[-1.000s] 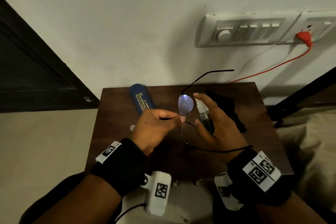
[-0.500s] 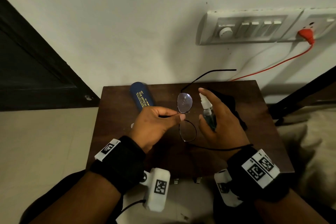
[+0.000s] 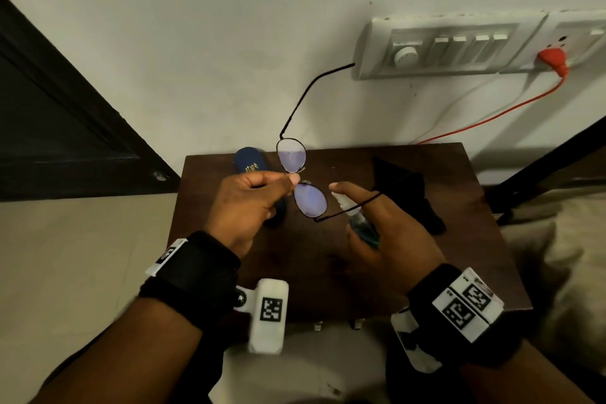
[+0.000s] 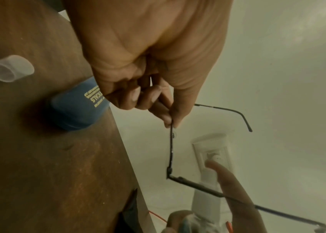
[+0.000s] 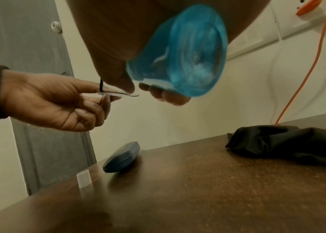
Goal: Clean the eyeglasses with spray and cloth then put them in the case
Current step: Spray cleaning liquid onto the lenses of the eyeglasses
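My left hand (image 3: 288, 182) pinches the thin black-framed eyeglasses (image 3: 310, 200) at the bridge and holds them above the brown table (image 3: 459, 259), temples unfolded. In the left wrist view the frame (image 4: 171, 149) hangs edge-on below the pinching fingertips (image 4: 168, 121). My right hand (image 3: 370, 216) grips a small spray bottle (image 3: 359, 228) of blue liquid just right of the lenses, forefinger on its white nozzle. The right wrist view shows the bottle's blue base (image 5: 186, 52). A blue glasses case (image 3: 251, 162) lies shut at the table's back left. The black cloth (image 3: 410, 193) lies crumpled at the back right.
The bottle's clear cap (image 4: 9, 67) lies on the table left of the case. A white switchboard (image 3: 459, 46) with a red plug and cord (image 3: 554, 61) is on the wall behind. A dark door (image 3: 49, 128) stands to the left, pale bedding (image 3: 564, 272) to the right.
My left hand has turned and lifted the glasses, so the lower temple now crosses in front of the spray bottle. The right hand has kept the bottle beside the lenses.
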